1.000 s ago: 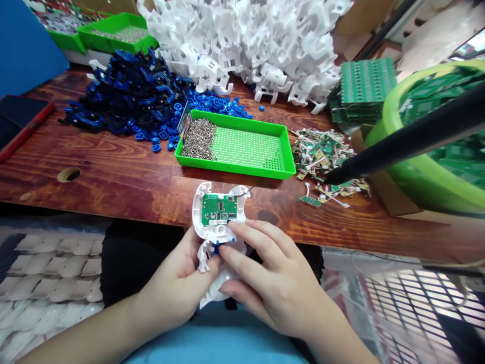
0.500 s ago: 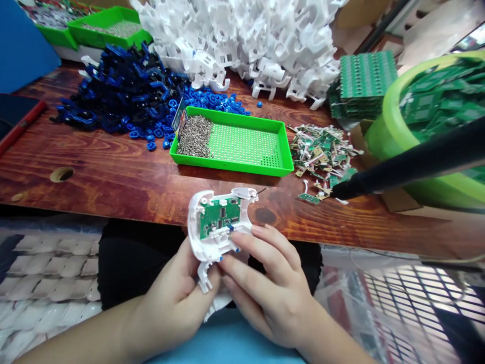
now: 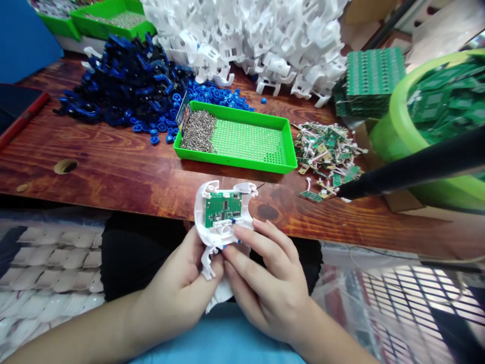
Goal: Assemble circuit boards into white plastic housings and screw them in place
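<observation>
Between my two hands, just off the table's front edge, is a white plastic housing (image 3: 202, 222) with its open side up. A green circuit board (image 3: 215, 210) lies inside it, and small blue parts show along its near side. My left hand (image 3: 182, 283) is closed around the housing's left and near side, beside a white arm-like piece (image 3: 207, 265) that sticks out towards me. On the right, my right hand (image 3: 269, 273) grips the near right side, its fingertips pressed to the housing's edge. The housing's underside is hidden by my hands.
A green tray (image 3: 238, 163) of small screws stands mid-table. Behind it lie blue and black parts (image 3: 125, 86) and a heap of white housings (image 3: 246, 40). Small wired boards (image 3: 326, 149), stacked green boards (image 3: 373, 73) and a light-green tub (image 3: 394, 111) sit right, with a black rod (image 3: 409, 164) crossing.
The view has shifted slightly, so the table's things sit a little farther right. The housing appears slightly higher and tilted a bit differently; both hands keep their grip.
</observation>
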### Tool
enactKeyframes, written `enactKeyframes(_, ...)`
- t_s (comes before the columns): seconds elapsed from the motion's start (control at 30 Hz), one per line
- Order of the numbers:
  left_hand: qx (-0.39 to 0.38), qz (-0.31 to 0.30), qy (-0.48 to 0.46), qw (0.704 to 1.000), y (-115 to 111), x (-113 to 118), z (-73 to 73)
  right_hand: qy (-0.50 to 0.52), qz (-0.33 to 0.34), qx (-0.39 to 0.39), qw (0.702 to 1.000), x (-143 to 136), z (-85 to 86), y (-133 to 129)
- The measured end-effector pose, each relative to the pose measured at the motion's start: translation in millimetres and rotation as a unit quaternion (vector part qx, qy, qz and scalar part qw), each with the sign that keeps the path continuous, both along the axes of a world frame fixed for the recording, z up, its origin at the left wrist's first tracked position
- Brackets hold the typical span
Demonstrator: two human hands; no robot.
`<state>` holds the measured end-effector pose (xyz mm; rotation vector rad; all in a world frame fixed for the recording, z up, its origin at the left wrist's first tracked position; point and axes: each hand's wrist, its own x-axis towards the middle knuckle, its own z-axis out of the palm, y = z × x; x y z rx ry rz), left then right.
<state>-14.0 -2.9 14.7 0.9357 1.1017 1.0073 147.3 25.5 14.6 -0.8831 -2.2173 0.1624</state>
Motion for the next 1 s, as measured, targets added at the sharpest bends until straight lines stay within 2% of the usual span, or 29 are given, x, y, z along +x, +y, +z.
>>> enactKeyframes(0.13, -0.056, 0.021, -0.072, 0.996, 5.6, 0.2, 4.2, 0.010, 0.024, -0.027, 0.999, 4.0, 0.5, -3.8)
enactKeyframes(0.2, -0.097, 0.033, -0.099, 0.990, 10.1, -2.0, 5.6, 0.031, 0.005, -0.023, 0.999, 12.5, -0.9, -3.1)
enactKeyframes(0.27, -0.138, 0.046, -0.108, 0.984, 15.3, -5.6, 6.2, 0.055, -0.084, 0.013, 0.995, 27.5, -4.0, 3.3)
enactKeyframes(0.33, -0.164, 0.061, -0.101, 0.979, 21.6, -9.0, 6.8, 0.054, -0.225, 0.034, 0.972, 48.9, -8.8, 15.5)
enactKeyframes(0.4, -0.173, 0.069, -0.086, 0.979, 30.0, -10.9, 8.5, 0.021, -0.339, -0.002, 0.940, 73.9, -14.5, 30.6)
enactKeyframes(0.43, -0.170, 0.067, -0.079, 0.980, 34.9, -11.1, 9.7, 0.005, -0.359, -0.026, 0.933, 85.8, -17.6, 37.8)
enactKeyframes(0.53, -0.147, 0.026, -0.064, 0.987, 51.1, -8.7, 13.1, -0.022, -0.367, -0.064, 0.928, 109.7, -27.3, 54.3)
enactKeyframes(0.63, -0.114, -0.006, -0.035, 0.993, 64.3, -4.2, 11.7, -0.030, -0.357, -0.073, 0.931, 111.7, -34.7, 62.4)
enactKeyframes(0.8, -0.060, 0.020, 0.018, 0.998, 73.2, 2.2, 3.1, -0.033, -0.340, -0.076, 0.937, 101.8, -37.8, 70.0)
enactKeyframes(1.0, -0.018, 0.007, 0.085, 0.996, 76.7, 2.1, 7.4, 0.007, -0.314, -0.104, 0.944, 101.5, -35.5, 68.1)
